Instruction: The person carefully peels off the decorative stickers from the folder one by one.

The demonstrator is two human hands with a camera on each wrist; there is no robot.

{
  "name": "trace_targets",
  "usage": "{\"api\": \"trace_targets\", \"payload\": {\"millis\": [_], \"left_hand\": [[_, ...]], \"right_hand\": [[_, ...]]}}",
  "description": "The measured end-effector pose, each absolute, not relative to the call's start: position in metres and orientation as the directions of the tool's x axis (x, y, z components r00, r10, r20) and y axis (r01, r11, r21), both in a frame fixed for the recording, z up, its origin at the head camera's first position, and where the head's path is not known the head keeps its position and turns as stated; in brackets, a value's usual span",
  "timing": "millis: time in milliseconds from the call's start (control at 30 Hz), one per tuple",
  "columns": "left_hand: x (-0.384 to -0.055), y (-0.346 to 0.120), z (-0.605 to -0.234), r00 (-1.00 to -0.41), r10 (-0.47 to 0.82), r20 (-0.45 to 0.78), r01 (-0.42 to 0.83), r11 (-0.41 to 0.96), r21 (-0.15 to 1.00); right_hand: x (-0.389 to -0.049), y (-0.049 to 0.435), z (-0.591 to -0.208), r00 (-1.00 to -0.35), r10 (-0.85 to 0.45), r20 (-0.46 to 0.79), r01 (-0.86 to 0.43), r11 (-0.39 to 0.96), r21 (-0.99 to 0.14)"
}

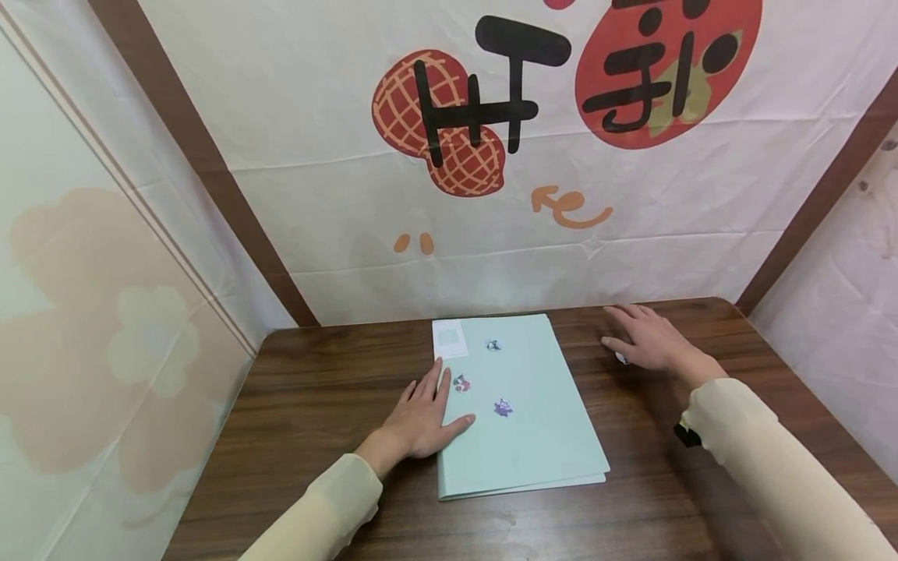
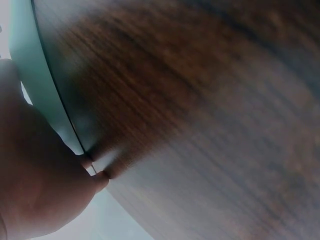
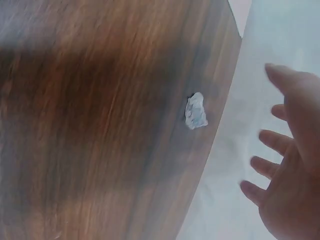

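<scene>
Resting on the left margin of the mint-green folder (image 1: 540,444), the left hand (image 1: 418,421) has its fingers extended and grasps nothing. The folder lies closed on the wood-grain counter (image 1: 316,405); the left wrist view shows its side edge close up. The head view alone shows three small stickers (image 1: 502,407) and a white label (image 1: 459,349) on the cover. Right of the folder, the right hand (image 1: 648,339) hovers, fingers spread, holding nothing. It mostly covers a small pale piece (image 3: 195,111) in the head view; the right wrist view exposes the full outline, apart from the fingers. Behind hangs a printed cloth (image 1: 337,210).
</scene>
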State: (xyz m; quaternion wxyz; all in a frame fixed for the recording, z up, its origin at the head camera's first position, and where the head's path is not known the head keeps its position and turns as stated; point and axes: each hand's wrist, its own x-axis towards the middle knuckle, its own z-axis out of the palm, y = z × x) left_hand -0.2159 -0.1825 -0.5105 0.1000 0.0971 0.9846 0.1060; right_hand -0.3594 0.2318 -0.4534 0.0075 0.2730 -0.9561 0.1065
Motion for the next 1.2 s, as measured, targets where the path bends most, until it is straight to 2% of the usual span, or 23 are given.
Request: {"api": "trace_targets", "payload": {"millis": [267, 700, 1200], "left_hand": [[-0.212, -0.182, -0.505, -0.959, 0.231, -0.165, 0.188, 0.953, 0.239], [-0.213, -0.181, -0.511, -0.961, 0.212, -0.177, 0.170, 0.959, 0.226], [-0.217, -0.177, -0.505, -0.962, 0.199, -0.185, 0.152, 0.959, 0.239]], "right_hand": [[-0.351, 0.210, -0.448, -0.846, -0.527, 0.081, -0.531, 0.820, -0.215], [-0.347, 0.155, -0.444, -0.782, -0.618, 0.085, -0.621, 0.757, -0.205], [-0.360, 0.099, -0.451, -0.730, -0.680, 0.070, -0.672, 0.696, -0.254]]}}
